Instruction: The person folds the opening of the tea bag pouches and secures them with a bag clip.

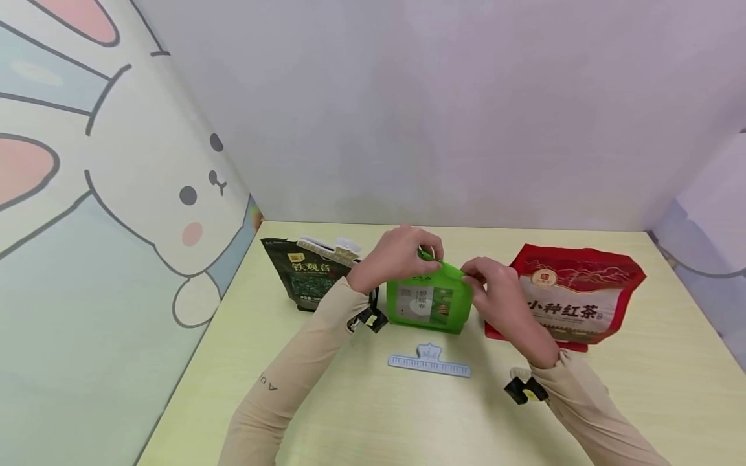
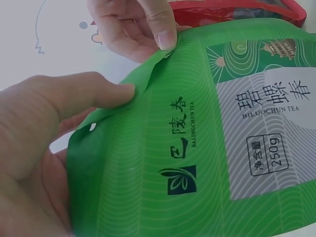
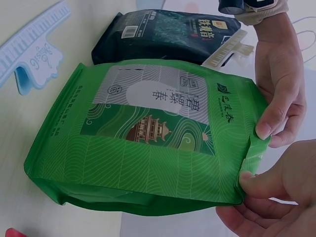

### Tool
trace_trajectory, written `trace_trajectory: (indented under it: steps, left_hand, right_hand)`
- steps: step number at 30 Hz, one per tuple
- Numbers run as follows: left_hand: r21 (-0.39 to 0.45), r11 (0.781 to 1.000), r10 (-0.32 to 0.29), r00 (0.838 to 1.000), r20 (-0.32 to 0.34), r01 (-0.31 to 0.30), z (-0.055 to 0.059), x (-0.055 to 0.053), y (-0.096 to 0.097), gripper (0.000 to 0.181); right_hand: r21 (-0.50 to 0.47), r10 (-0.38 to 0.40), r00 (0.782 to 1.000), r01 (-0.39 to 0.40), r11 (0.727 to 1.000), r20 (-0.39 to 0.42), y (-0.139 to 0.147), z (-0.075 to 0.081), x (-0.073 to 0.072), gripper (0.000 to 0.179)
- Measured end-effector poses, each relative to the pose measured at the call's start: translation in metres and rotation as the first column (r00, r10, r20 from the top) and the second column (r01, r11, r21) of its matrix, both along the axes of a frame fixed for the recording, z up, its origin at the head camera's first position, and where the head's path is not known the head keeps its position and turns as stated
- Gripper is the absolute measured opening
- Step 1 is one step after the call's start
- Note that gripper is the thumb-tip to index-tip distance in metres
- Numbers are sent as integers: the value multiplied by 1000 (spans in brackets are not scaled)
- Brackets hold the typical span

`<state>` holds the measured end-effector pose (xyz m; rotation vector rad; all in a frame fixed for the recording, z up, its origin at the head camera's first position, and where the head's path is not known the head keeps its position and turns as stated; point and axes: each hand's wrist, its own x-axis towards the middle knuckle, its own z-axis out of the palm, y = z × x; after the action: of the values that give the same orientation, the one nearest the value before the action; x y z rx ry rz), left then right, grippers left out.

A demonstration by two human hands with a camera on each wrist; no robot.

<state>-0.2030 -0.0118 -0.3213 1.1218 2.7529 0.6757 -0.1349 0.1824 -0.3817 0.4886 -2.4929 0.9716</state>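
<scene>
Head camera is showing me the left hand [image 1: 399, 255] pinching the top edge of the green tea bag [image 1: 428, 304], its thumb pressing the near face and its fingers curling behind. The right hand [image 1: 498, 291] is pinching that same edge toward the bag's other corner, and from my station I am seeing a folded strip running between the two grips in both wrist views. The green bag is standing on the pale table [image 1: 326, 414], between the other two bags. Just in front of it, a light-blue clip [image 1: 428, 362] is lying apart from both hands. Over on the left, a dark tea bag [image 1: 309, 278] is standing with a cream clip [image 1: 327, 251] gripping its top, and on the right I am seeing a red tea bag [image 1: 574, 294], the right forearm partly covering it. Beyond everything, a plain wall [image 1: 437, 129] is rising behind the table.
</scene>
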Motion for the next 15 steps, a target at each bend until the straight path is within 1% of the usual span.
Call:
trace_trajectory:
  steps: [5,12,15]
  left_hand:
    - [4,1000,-5,1000,-16,5,-1,0,-1,4]
    - [4,1000,-10,1000,-27,10,-1,0,-1,4]
    - [0,1000,-7,999,-39,7,-1,1,-1,3]
  right_hand:
    - [12,-5,1000,5,1000,-12,0,-2,-1,10]
    - [23,-3,999,4,1000,-50,0,-3,0,13]
    - [26,-4,999,5,1000,-52,0,-3,0,14]
